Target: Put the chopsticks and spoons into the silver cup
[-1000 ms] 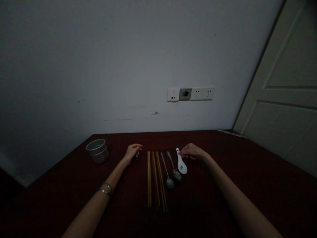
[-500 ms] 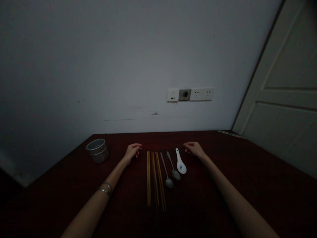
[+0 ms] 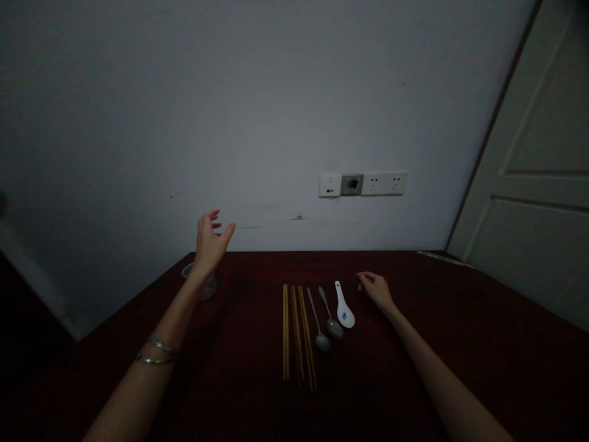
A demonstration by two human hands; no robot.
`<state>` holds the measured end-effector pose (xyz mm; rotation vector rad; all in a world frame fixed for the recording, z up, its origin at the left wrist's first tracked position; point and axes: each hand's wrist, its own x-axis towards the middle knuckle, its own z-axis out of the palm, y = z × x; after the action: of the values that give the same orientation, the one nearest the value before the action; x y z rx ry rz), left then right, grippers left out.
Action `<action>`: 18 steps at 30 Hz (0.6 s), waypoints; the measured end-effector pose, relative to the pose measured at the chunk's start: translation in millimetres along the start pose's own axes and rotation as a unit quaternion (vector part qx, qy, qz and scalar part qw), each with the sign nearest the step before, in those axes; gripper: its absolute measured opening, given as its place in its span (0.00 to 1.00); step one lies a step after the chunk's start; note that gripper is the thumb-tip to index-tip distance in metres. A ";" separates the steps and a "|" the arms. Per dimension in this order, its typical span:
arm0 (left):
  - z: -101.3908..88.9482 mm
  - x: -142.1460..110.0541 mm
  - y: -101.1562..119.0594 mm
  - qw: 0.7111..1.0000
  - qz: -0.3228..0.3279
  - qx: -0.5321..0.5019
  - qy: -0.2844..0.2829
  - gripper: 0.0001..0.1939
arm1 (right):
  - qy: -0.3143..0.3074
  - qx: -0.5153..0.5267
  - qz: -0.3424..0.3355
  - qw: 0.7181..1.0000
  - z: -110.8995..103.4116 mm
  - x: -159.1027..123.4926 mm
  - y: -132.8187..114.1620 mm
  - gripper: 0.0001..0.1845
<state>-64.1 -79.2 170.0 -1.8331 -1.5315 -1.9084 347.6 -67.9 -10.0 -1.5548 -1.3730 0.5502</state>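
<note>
My left hand is raised at the far left of the table, fingers apart and holding nothing. It partly hides a grey round container behind it. My right hand rests on the table with curled fingers, just right of a white spoon with a blue mark. Left of that spoon lie two metal spoons, one beside it and a thinner one. Several wooden chopsticks lie lengthwise in pairs left of the spoons. Whether anything is inside my right fingers is hidden.
The dark red table meets a pale wall at the back. A row of sockets sits low on that wall. A panelled door stands at the right. A flat strip lies near the back right edge.
My left hand has lifted off the table, moved left towards the container and spread its fingers. My right hand stays beside the white spoon. The whole view has shifted slightly.
</note>
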 end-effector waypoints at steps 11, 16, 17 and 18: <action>-84.8 3.6 -106.5 0.972 -0.138 0.112 -0.153 0.46 | -0.005 -0.032 0.003 0.999 0.6 3.6 12.9 0.21; -108.8 -23.8 -149.2 0.952 -0.192 0.070 -0.229 0.48 | -0.010 -0.040 0.007 0.999 0.7 6.5 15.9 0.23; -110.2 -29.3 -154.9 0.949 -0.197 0.058 -0.238 0.47 | -0.011 -0.041 0.006 0.999 0.8 6.8 16.0 0.23; -110.3 -34.8 -159.5 0.948 -0.199 0.046 -0.246 0.47 | -0.011 -0.043 0.005 0.999 0.8 6.9 16.0 0.23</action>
<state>-236.3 -93.6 75.1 -2.2052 -2.2512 -1.5283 356.8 -59.8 -22.4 -1.6302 -1.4219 0.5224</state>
